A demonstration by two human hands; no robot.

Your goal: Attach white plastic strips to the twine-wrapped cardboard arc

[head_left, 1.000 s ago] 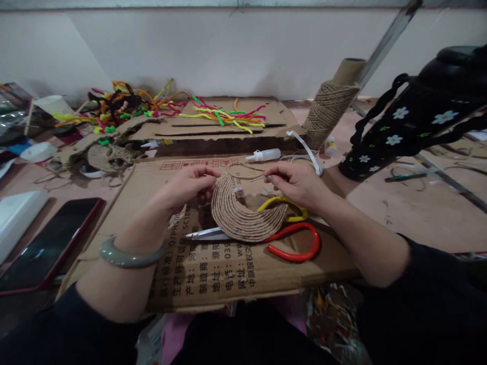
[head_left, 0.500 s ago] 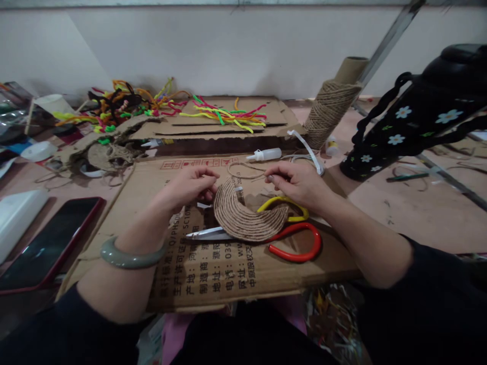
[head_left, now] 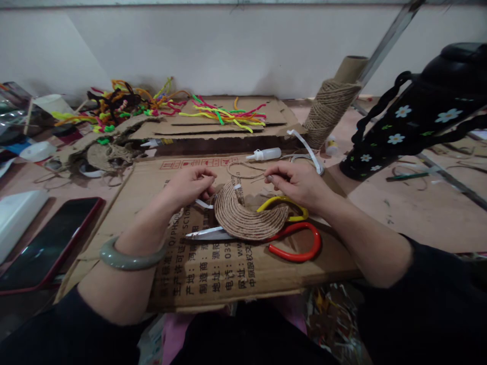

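A crescent of coiled jute twine (head_left: 249,218) lies across the scissors (head_left: 300,243), which have one red and one yellow handle. My right hand (head_left: 294,182) pinches a loose piece of twine (head_left: 243,163) that loops above the crescent's upper end. Close by the crescent's left edge is my left hand (head_left: 196,185), its fingers curled together. What those fingers hold, if anything, is hidden. Below them a white strip (head_left: 204,204) sticks out at the crescent's edge, and a small white piece (head_left: 238,186) shows at its upper end. Printed cardboard (head_left: 213,284) lies underneath.
A small white squeeze bottle (head_left: 266,154) lies behind the hands. Further back are bright pipe cleaners (head_left: 224,115) and a twine spool (head_left: 331,109). The black flowered bottle (head_left: 414,111) stands at right, a phone (head_left: 57,238) lies at left.
My left hand has shifted slightly left, away from the crescent's edge, and more of the white strip shows. My right hand stays where it was with the twine.
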